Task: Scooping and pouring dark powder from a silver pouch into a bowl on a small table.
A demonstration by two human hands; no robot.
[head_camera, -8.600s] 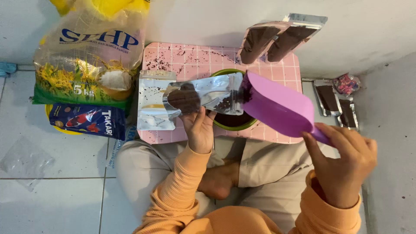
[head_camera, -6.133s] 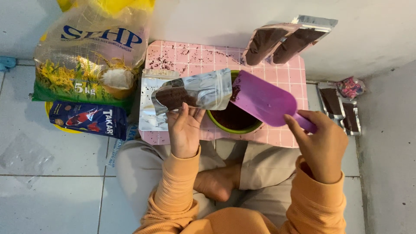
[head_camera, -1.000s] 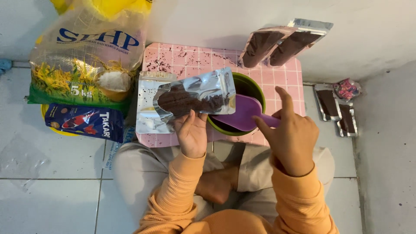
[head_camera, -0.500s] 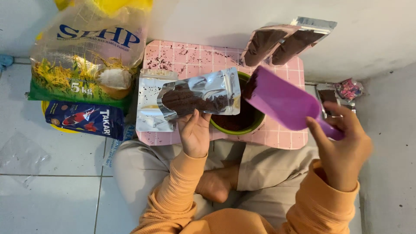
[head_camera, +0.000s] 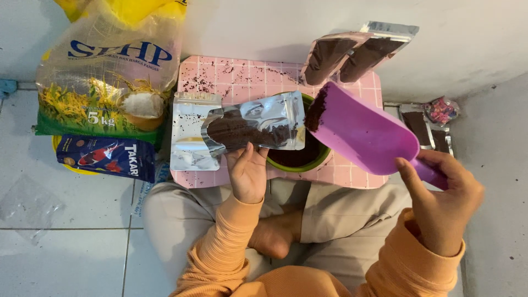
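Since half a second ago, little has shifted: the purple scoop (head_camera: 360,132) has tipped slightly, its mouth still aimed at the open end of the silver pouch, and both hands remain where they were.

Largest first: a big clear sack of rice (head_camera: 107,71) stands at the upper left, with a small dark blue packet (head_camera: 104,158) lying below it. A pink tiled board (head_camera: 242,82), speckled with dark granules, sits before the seated person. Two filled pouches (head_camera: 352,52) lean against the wall at the board's far edge. The scoop, held above the board's right side, carries dark brown granules at its lip, just beside the pouch opening. The silver pouch (head_camera: 256,126), partly filled, lies sideways over an empty flat pouch (head_camera: 190,132) and the green bowl (head_camera: 300,159). The left hand (head_camera: 247,173) pinches the silver pouch's lower edge. The right hand (head_camera: 440,201) is wrapped firmly around the scoop's handle.
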